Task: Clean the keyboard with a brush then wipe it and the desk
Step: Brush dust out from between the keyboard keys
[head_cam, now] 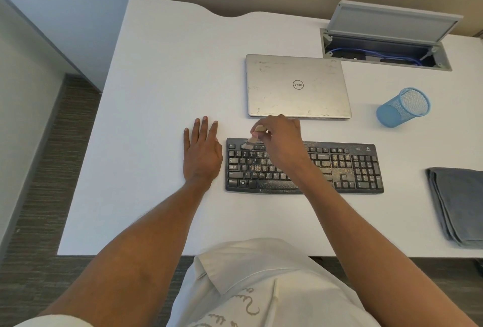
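Note:
A black keyboard (347, 167) dusted with pale crumbs lies on the white desk (162, 70). My right hand (283, 138) grips a small wooden-handled brush (251, 139) whose bristles touch the keyboard's top-left keys. My left hand (201, 151) rests flat on the desk, fingers straight, just left of the keyboard. A folded grey cloth (460, 203) sits at the right edge of the desk.
A closed silver laptop (296, 86) lies behind the keyboard. A blue mesh pen cup (403, 107) lies tipped on its side at the right. An open cable hatch (386, 46) with blue wires is set in the desk's back right. The desk's left edge drops to carpet.

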A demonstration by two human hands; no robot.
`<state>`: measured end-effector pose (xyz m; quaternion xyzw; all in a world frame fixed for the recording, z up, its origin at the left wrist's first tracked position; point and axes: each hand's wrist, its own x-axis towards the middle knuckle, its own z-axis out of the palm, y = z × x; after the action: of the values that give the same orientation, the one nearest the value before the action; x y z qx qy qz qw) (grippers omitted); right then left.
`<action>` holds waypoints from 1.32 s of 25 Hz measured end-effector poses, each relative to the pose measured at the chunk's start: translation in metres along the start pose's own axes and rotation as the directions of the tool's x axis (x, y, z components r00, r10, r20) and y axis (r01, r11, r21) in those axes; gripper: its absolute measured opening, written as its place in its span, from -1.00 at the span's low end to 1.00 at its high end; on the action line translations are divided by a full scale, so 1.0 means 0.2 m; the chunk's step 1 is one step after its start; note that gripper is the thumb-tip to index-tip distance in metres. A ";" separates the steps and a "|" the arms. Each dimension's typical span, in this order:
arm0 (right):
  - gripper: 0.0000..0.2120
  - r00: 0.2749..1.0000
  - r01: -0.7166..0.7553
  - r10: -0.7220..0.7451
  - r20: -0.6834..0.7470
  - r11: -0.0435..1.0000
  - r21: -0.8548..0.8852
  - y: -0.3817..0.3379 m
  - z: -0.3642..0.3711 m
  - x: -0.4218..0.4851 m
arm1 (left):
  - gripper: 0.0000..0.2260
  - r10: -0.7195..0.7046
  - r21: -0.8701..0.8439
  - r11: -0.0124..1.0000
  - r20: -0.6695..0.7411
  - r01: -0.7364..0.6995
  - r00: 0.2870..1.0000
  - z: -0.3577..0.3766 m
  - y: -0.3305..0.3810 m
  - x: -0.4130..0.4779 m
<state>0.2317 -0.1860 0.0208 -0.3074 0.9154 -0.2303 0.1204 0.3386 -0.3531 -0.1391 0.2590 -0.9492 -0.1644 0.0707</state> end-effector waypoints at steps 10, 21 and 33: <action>-0.73 1.000 -0.002 0.008 0.011 0.858 -0.513 0.06 -0.03 -0.05 | -0.50 -0.006 -0.014 1.000 -0.005 0.006 1.000 0.00 0.00 0.00; -0.71 0.998 -0.049 0.055 0.014 0.955 -0.292 0.04 0.03 -0.02 | -0.50 -0.008 -0.017 1.000 -0.006 0.008 1.000 0.00 0.00 -0.01; -0.68 0.957 -0.185 0.241 -0.163 0.936 0.300 -0.06 0.02 -0.10 | -0.50 -0.006 -0.011 1.000 0.003 0.006 1.000 0.00 0.00 0.00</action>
<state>0.2541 -0.1831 0.0243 -0.1612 0.9086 -0.3730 0.0959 0.3391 -0.3531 -0.1384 0.2613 -0.9476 -0.1700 0.0702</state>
